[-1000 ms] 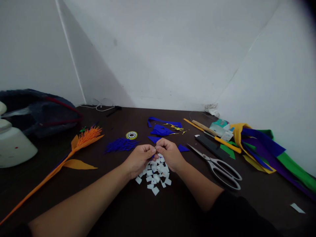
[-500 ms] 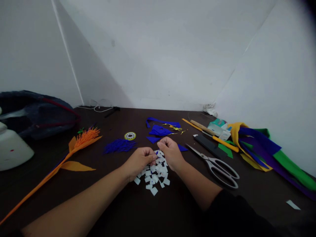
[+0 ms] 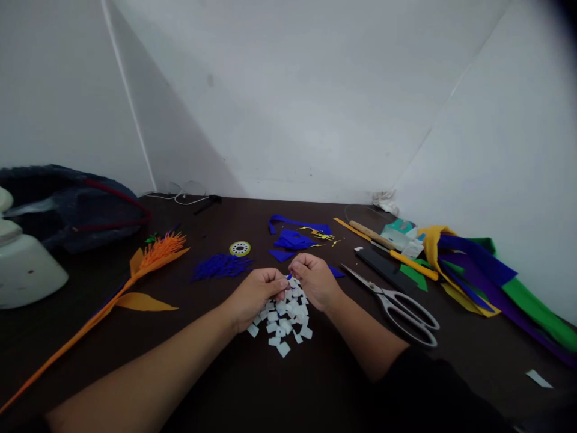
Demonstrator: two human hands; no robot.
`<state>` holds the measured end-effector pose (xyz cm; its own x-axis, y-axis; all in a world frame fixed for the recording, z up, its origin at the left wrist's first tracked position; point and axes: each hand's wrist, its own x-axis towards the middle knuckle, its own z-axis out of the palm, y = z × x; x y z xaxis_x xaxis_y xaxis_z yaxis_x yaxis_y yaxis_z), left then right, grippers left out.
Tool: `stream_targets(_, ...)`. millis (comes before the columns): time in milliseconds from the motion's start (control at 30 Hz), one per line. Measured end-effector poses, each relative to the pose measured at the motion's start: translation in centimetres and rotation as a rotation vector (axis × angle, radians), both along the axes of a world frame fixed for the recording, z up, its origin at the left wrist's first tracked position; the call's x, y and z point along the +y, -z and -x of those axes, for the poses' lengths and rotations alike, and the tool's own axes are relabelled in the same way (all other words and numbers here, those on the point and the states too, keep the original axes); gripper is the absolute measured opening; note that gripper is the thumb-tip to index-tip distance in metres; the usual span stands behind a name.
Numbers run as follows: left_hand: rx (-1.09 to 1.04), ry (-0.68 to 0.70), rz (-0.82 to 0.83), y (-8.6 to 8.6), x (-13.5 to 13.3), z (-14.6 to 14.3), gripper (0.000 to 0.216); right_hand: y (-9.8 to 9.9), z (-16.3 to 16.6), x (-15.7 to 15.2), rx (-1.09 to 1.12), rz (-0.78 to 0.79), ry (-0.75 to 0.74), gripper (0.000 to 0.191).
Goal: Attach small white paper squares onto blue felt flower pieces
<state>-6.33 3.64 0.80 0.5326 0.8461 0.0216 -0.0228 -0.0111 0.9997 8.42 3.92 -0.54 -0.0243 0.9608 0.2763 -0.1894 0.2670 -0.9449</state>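
Note:
My left hand (image 3: pixel 255 294) and my right hand (image 3: pixel 315 279) meet above a heap of small white paper squares (image 3: pixel 283 322) on a dark table. Both hands are closed in a pinch, fingertips touching each other around a tiny blue piece (image 3: pixel 287 277). Which hand bears it I cannot tell. The heap lies partly under my fingers.
Scissors (image 3: pixel 396 304) lie right of my hands. Blue felt scraps (image 3: pixel 295 237), a fringed blue piece (image 3: pixel 219 264) and a yellow tape roll (image 3: pixel 240 248) sit behind. An orange felt flower stem (image 3: pixel 112 300) lies left. Coloured felt sheets (image 3: pixel 478 270) and a yellow-handled knife (image 3: pixel 406 258) are at right.
My hands stay over the white heap; the fingertips have shifted slightly and pinch together again around the small blue piece. The view wobbles a little.

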Motion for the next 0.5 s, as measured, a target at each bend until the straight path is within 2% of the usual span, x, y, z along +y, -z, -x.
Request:
stream_targets(233, 0.11, -0.098, -0.159, -0.24, -0.27, -0.21, 0.016, -0.29, 0.05, -0.4, -0.425, -0.123, 0.285, 0.022)
stream_targets(500, 0.361, -0.185, -0.468, -0.2, -0.05, -0.21, 0.016, 0.02, 0.26, -0.46, -0.504, -0.176, 0.394, 0.027)
